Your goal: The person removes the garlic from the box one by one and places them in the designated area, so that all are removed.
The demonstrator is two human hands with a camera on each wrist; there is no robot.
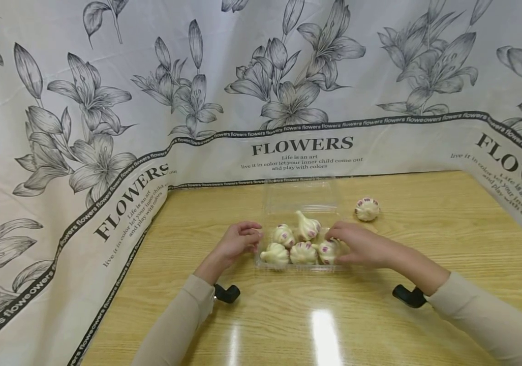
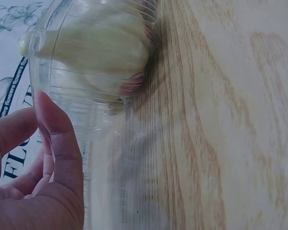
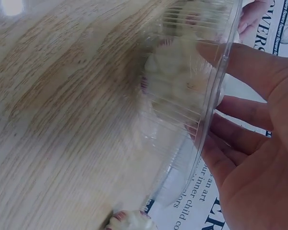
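Left hand [image 1: 239, 239] pinches the clear, ribbed plastic box [image 1: 295, 267] of bulbous garlic [image 1: 304, 253].

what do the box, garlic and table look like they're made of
The box seems clear, glossy plastic: garlic shows through its ribbed wall. The garlic could be real or moulded plastic: smooth, cream, purple-patched. The table seems glossy wood or laminate, with grain and reflections.

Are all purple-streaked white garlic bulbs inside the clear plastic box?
No, one purple-streaked white garlic bulb lies on the wooden table outside the clear plastic box.
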